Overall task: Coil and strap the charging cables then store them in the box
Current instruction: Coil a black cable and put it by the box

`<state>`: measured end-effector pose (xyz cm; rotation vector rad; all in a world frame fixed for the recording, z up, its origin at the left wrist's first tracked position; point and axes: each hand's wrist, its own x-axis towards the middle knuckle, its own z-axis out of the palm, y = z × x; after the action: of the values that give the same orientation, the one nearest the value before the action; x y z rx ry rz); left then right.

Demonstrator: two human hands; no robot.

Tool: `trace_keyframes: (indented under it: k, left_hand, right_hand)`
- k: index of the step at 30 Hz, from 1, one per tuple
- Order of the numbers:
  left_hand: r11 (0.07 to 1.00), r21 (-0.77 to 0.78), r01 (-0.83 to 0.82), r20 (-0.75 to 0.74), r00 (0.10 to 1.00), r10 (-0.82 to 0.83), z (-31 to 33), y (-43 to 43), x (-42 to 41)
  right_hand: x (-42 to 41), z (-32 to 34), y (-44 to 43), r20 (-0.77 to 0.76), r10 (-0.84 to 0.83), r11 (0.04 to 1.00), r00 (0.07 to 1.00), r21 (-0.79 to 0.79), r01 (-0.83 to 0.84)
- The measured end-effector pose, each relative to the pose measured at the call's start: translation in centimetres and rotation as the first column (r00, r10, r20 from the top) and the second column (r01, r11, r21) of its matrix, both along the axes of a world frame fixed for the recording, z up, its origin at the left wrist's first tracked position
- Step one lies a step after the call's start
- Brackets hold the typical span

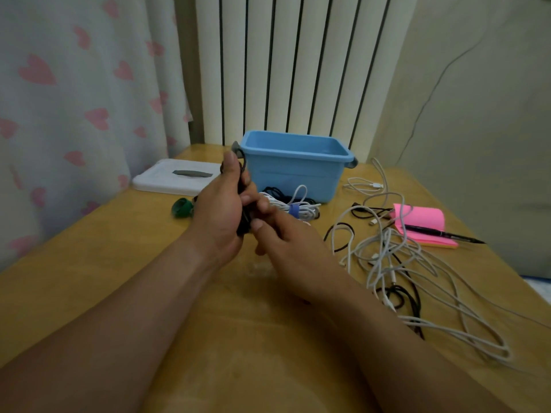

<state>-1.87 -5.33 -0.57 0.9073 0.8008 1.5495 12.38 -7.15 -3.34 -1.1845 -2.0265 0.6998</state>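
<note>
My left hand (222, 210) grips a coiled black cable (245, 225) held upright above the table, thumb pointing up. My right hand (286, 236) pinches the lower part of the same coil with its fingertips. Most of the coil is hidden between the two hands. Behind them stands the open blue box (298, 165). A white coiled cable with a blue strap (293, 209) lies in front of the box, next to a dark cable. To the right lies a loose tangle of white and black cables (396, 263).
The white box lid (167, 180) with a grey handle lies at the back left. A green strap roll (182, 207) sits near it. A pink notepad (423, 222) with a black pen (441, 234) lies at the right. A radiator and curtain stand behind the wooden table (119, 263).
</note>
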Motion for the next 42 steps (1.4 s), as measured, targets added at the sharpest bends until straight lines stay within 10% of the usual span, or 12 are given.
trace_keyframes:
  k: [12, 22, 27, 32, 38, 42]
  left_hand:
    - [0.998, 0.055, 0.043, -0.214, 0.976, -0.031, 0.0, -1.6, 2.1]
    - [0.999, -0.013, -0.051, 0.269, 0.962, 0.053, 1.5, 0.5, -3.2]
    - [0.977, -0.009, -0.214, -0.247, 0.947, 0.206, 1.5, 1.1, -4.7]
    - [0.999, 0.027, -0.035, -0.789, 0.612, 0.043, 0.4, 0.2, -2.5]
    - [0.952, -0.076, 0.296, -0.869, 0.449, -0.208, 0.0, -2.0, 0.6]
    - [0.924, -0.076, 0.375, -0.774, 0.562, -0.292, 0.1, -1.5, -0.5]
  right_hand:
    - [0.4, 0.7, 0.9, -0.143, -0.123, 0.992, 0.982, 0.010, 0.125]
    - [1.5, 1.0, 0.7, 0.222, -0.027, 0.988, 0.975, 0.157, -0.009]
    - [3.3, 2.4, 0.7, 0.325, -0.060, 0.984, 0.944, 0.181, 0.000]
    - [4.3, 3.0, 0.9, 0.214, -0.263, 0.890, 0.941, 0.430, 0.151]
    - [4.5, 2.3, 1.7, 0.124, -0.279, 0.890, 0.952, 0.406, 0.208]
    - [4.4, 2.6, 1.8, 0.003, -0.206, 0.925, 0.979, 0.327, 0.194]
